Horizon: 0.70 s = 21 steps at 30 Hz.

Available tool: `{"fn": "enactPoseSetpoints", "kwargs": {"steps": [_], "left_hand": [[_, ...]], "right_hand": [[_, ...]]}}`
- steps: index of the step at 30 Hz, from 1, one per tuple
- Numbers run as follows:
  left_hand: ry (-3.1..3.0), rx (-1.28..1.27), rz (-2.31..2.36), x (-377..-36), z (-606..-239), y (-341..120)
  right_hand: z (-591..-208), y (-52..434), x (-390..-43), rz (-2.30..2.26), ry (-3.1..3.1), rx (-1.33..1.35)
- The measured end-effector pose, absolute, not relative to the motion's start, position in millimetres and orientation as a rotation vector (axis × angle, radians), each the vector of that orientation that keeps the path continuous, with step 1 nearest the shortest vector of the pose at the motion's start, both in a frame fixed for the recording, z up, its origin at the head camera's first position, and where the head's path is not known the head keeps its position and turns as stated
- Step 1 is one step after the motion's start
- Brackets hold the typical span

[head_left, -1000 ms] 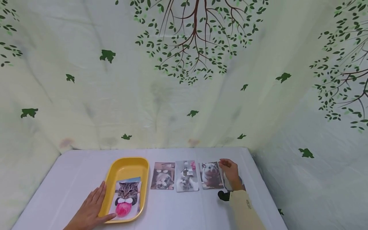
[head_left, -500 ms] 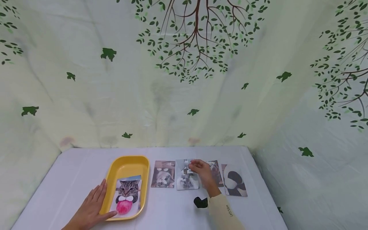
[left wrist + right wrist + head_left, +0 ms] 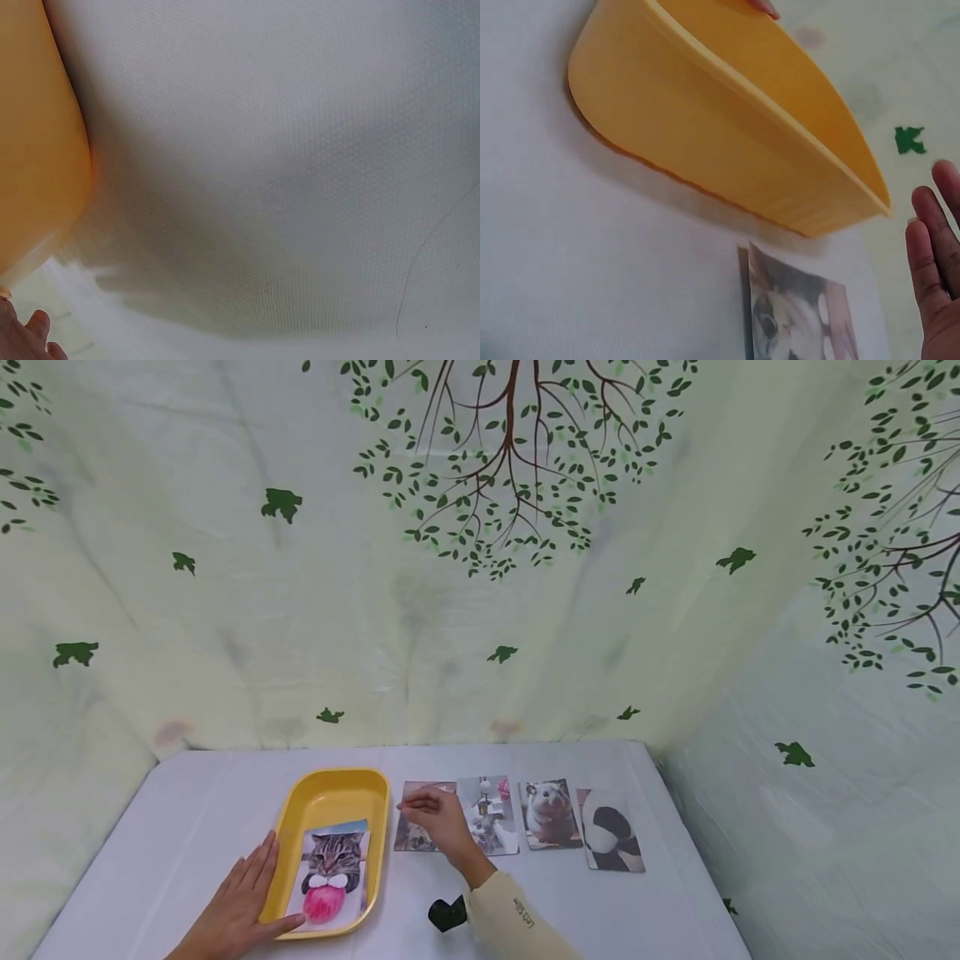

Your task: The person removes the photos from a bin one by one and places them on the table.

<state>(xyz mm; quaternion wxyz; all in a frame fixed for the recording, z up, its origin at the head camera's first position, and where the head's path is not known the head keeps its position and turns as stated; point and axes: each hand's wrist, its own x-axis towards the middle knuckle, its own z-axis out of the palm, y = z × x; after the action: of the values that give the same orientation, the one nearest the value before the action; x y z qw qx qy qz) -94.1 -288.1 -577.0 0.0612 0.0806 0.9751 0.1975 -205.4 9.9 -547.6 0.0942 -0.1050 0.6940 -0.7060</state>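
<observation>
My left hand lies with straight fingers against the left rim of a yellow tray. Inside the tray is a small stack of picture cards; its top card shows a tabby cat and a pink ball. My right hand hovers over the leftmost card of a row, partly covering it, close to the tray's right side. In the right wrist view its fingers are extended and hold nothing. A grey animal card, a hamster card and a black-and-white card continue the row rightward.
The row of cards lies flat on a white-covered table. Behind and beside it hang pale curtains printed with leaves and branches. A black wrist device sits at the right sleeve.
My right hand has swept leftward along the row, from the far-right card past the middle ones to the leftmost card. The left hand, tray and cards have stayed put.
</observation>
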Motion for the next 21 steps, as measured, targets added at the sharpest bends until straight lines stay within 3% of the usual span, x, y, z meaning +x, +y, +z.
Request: {"fn": "enactPoseSetpoints", "kwargs": {"steps": [13,21], "left_hand": [[3.023,0.330,0.559,-93.6,-578.1,-290.7],[2.998,0.308,0.592,-93.2,-577.6,-289.8]], "right_hand": [[-546.9,-65.9,-174.5,-2.102,1.906,-0.345],[-550.7,-88.3,-176.8,-2.036,1.971,-0.227]]}}
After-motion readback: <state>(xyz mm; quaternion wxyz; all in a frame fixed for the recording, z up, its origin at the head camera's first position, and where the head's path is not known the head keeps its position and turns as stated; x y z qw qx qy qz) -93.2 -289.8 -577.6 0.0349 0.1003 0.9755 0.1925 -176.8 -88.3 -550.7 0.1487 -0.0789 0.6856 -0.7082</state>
